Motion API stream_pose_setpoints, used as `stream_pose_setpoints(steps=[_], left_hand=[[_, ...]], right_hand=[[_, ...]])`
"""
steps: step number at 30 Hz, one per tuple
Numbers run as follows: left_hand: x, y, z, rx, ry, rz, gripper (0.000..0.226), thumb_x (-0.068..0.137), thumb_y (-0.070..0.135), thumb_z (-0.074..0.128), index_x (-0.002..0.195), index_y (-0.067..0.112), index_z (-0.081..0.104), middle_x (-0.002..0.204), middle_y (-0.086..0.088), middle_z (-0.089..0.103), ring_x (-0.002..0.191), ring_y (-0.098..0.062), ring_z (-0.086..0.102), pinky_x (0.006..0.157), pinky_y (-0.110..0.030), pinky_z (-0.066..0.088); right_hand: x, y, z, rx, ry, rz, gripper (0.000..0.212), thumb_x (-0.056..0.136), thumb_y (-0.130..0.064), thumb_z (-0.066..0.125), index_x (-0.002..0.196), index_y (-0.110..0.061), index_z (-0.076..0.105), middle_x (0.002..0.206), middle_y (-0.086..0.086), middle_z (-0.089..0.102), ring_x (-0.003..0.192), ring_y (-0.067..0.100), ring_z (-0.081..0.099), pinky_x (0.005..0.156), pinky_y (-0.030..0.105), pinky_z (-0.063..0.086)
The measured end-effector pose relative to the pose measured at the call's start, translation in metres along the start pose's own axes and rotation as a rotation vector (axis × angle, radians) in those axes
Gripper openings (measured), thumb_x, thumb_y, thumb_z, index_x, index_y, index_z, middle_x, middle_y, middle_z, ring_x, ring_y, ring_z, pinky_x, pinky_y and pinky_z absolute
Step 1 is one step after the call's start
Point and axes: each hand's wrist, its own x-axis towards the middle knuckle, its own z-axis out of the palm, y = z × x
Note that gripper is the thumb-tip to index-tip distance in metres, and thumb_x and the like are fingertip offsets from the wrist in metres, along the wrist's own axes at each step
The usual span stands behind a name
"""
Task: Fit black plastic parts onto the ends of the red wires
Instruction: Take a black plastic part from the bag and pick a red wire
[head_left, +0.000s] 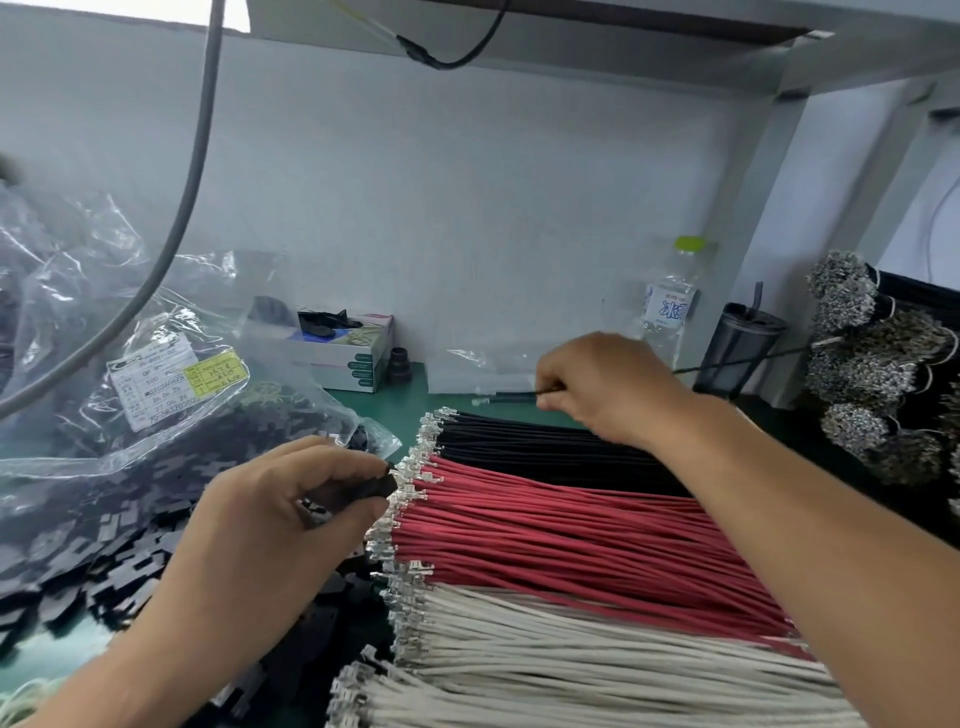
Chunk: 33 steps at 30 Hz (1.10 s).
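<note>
Red wires (571, 530) lie flat; left hand (280, 514) pinches black part (376, 486), right hand (597, 389) pinches black wire (514, 397).

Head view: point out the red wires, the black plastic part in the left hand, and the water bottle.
red wires (571, 535), head view, middle of the red bundle.
black plastic part (378, 486), head view, its exposed end by the fingertips of the left hand (270, 514).
water bottle (670, 306), head view, its label.

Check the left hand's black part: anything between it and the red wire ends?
Nothing visible. The left hand pinches the black plastic part right at the metal terminals of the red wires. The right hand holds a black wire farther back, clear of that path.
</note>
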Motion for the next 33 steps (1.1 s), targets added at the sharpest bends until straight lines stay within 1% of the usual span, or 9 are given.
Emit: stream_pose_setpoints(steps=[4,7,9,10,12,15,19,25,33], left_hand=[[-0.001,0.000,0.000,-0.002,-0.001,-0.010,0.034,0.074,0.015,0.090,0.086,0.044,0.077,0.091,0.027,0.071,0.066,0.004,0.065,0.062,0.000,0.042],[-0.001,0.000,0.002,-0.010,-0.002,0.009,0.029,0.078,0.013,0.087,0.089,0.039,0.078,0.094,0.024,0.071,0.075,0.002,0.067,0.065,-0.001,0.044],[-0.002,0.002,0.003,-0.040,0.002,0.019,0.027,0.079,0.014,0.086,0.091,0.037,0.079,0.095,0.021,0.071,0.077,-0.001,0.069,0.066,-0.003,0.045],[-0.003,0.004,0.003,-0.064,0.007,0.024,0.027,0.079,0.014,0.086,0.090,0.038,0.079,0.094,0.020,0.071,0.077,-0.002,0.069,0.066,-0.003,0.046],[-0.004,0.009,0.005,-0.119,0.013,0.025,0.030,0.076,0.015,0.088,0.088,0.040,0.079,0.093,0.018,0.072,0.074,-0.004,0.069,0.065,-0.004,0.047],[-0.006,0.017,0.007,-0.245,0.007,0.006,0.026,0.069,0.022,0.090,0.085,0.041,0.081,0.087,0.015,0.075,0.066,-0.005,0.068,0.060,-0.006,0.048],[-0.007,0.019,0.008,-0.375,-0.056,0.002,0.019,0.066,0.036,0.086,0.084,0.041,0.082,0.088,0.007,0.077,0.070,-0.014,0.072,0.064,-0.021,0.057],[-0.008,0.012,0.009,-0.475,-0.088,0.004,0.023,0.068,0.044,0.085,0.090,0.036,0.083,0.093,-0.004,0.077,0.074,-0.024,0.072,0.063,-0.037,0.061],[-0.009,0.014,0.010,-0.546,-0.151,-0.011,0.024,0.069,0.039,0.087,0.091,0.030,0.084,0.091,-0.006,0.076,0.076,-0.026,0.072,0.066,-0.036,0.063]], right_hand=[[0.000,-0.003,0.027,-0.050,-0.110,0.027,0.025,0.091,-0.051,0.066,0.097,-0.027,0.068,0.095,-0.006,0.065,0.090,0.020,0.064,0.073,0.032,0.045],[-0.015,-0.004,0.013,-0.099,0.024,0.045,0.061,0.086,-0.083,0.033,0.110,-0.032,0.056,0.108,-0.010,0.053,0.088,0.019,0.061,0.073,0.037,0.044],[-0.038,-0.009,-0.001,-0.005,0.180,0.006,0.065,0.087,-0.084,0.009,0.104,-0.035,0.048,0.097,-0.017,0.051,0.074,0.012,0.059,0.062,0.031,0.038],[-0.053,-0.013,-0.007,0.049,0.258,-0.025,0.058,0.092,-0.078,0.007,0.095,-0.036,0.047,0.088,-0.017,0.053,0.066,0.007,0.055,0.057,0.028,0.035],[-0.083,-0.026,-0.008,0.153,0.363,-0.056,0.047,0.098,-0.068,0.020,0.084,-0.035,0.050,0.075,-0.015,0.054,0.061,0.005,0.054,0.053,0.024,0.034],[-0.114,-0.048,0.003,0.364,0.416,-0.085,0.039,0.096,-0.065,0.037,0.087,-0.040,0.065,0.078,-0.018,0.057,0.071,0.004,0.058,0.059,0.019,0.040],[-0.122,-0.061,0.011,0.469,0.436,-0.112,0.029,0.093,-0.059,0.052,0.090,-0.042,0.074,0.080,-0.018,0.055,0.078,0.003,0.058,0.061,0.013,0.040],[-0.125,-0.061,0.010,0.577,0.470,-0.096,0.023,0.093,-0.053,0.057,0.084,-0.037,0.070,0.084,-0.015,0.054,0.079,0.008,0.059,0.064,0.020,0.042],[-0.124,-0.059,0.013,0.560,0.469,-0.059,0.025,0.095,-0.054,0.053,0.084,-0.037,0.068,0.083,-0.015,0.053,0.076,0.008,0.057,0.060,0.026,0.046]])
